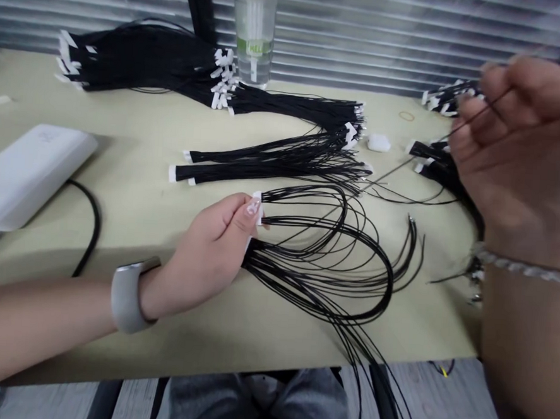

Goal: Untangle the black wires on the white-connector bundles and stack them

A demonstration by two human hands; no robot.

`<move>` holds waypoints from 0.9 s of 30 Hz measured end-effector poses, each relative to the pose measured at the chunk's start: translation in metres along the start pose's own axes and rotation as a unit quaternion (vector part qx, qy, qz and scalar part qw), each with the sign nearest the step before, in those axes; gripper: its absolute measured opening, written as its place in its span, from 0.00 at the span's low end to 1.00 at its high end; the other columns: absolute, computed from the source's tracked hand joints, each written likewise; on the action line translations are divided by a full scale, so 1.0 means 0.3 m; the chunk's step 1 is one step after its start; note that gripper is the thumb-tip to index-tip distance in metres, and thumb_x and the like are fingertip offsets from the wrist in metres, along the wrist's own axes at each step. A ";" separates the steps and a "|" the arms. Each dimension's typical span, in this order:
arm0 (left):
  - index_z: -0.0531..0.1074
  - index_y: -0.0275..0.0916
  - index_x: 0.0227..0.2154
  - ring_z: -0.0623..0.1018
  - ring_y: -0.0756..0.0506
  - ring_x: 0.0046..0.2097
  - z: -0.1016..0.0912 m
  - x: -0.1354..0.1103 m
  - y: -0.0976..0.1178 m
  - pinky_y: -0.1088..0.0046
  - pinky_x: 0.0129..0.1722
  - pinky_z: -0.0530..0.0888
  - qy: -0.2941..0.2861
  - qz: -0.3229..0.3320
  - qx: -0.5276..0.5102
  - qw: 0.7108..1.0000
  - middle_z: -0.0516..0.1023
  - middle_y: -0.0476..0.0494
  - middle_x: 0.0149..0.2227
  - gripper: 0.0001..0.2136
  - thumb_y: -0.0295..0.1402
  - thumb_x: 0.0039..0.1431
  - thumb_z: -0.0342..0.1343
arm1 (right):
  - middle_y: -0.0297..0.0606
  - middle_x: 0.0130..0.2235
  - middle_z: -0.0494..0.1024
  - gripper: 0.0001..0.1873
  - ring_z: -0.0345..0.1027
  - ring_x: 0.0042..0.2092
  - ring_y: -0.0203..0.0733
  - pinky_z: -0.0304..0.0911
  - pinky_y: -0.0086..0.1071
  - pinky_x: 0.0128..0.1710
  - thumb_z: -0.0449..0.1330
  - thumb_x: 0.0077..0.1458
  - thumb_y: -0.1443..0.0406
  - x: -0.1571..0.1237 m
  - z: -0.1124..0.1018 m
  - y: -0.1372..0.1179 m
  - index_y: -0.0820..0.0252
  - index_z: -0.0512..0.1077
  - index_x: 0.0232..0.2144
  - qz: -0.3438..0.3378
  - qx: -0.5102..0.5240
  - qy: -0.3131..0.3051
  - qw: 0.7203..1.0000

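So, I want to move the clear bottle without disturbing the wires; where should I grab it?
Probably around the middle of the clear bottle's body, coming from the right: it stands upright, tall and slim, and black wire bundles crowd its base at left and front.

You wear a smooth light-grey smartwatch band [127, 298] on your left wrist [154, 298] and a twisted silver-coloured rope bracelet [527, 269] on your right wrist [538, 245]. Your trousers [206, 402] are faded grey, denim-like; your left thumbnail [252, 206] is glossy and decorated.
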State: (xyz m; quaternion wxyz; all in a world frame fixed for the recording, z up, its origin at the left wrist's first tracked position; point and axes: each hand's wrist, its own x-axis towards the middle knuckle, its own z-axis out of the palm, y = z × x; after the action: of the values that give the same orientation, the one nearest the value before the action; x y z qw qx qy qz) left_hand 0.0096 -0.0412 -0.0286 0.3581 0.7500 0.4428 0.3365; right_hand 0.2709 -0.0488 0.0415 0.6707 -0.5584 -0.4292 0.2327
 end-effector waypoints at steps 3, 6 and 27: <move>0.60 0.39 0.22 0.65 0.50 0.26 0.001 -0.001 -0.001 0.75 0.24 0.63 -0.003 0.007 -0.003 1.000 0.63 0.50 0.22 0.17 0.41 0.62 0.38 | 0.29 0.33 0.74 0.12 0.58 0.24 0.21 0.52 0.25 0.23 0.51 0.53 0.71 -0.025 0.024 -0.023 0.56 0.73 0.34 0.047 0.023 0.032 0.998; 0.59 0.39 0.21 0.62 0.51 0.24 0.004 -0.001 -0.004 0.75 0.23 0.63 -0.006 0.009 -0.003 1.000 0.60 0.50 0.21 0.17 0.41 0.62 0.38 | 0.28 0.22 0.67 0.15 0.59 0.22 0.25 0.52 0.25 0.20 0.55 0.50 0.72 -0.102 0.061 -0.022 0.56 0.71 0.41 -0.050 -0.010 -0.022 0.998; 0.61 0.39 0.22 0.64 0.51 0.25 0.002 -0.003 -0.005 0.76 0.24 0.63 -0.042 0.027 0.015 0.999 0.64 0.50 0.21 0.16 0.39 0.62 0.39 | 0.35 0.30 0.73 0.10 0.65 0.31 0.34 0.57 0.29 0.30 0.49 0.57 0.64 -0.271 0.183 0.079 0.60 0.68 0.29 -0.312 -0.433 -0.263 0.804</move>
State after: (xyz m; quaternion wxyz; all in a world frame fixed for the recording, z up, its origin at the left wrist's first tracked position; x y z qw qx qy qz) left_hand 0.0090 -0.0416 -0.0304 0.3561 0.7801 0.4120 0.3080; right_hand 0.1866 -0.0767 -0.0062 0.2566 -0.5443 -0.7964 -0.0608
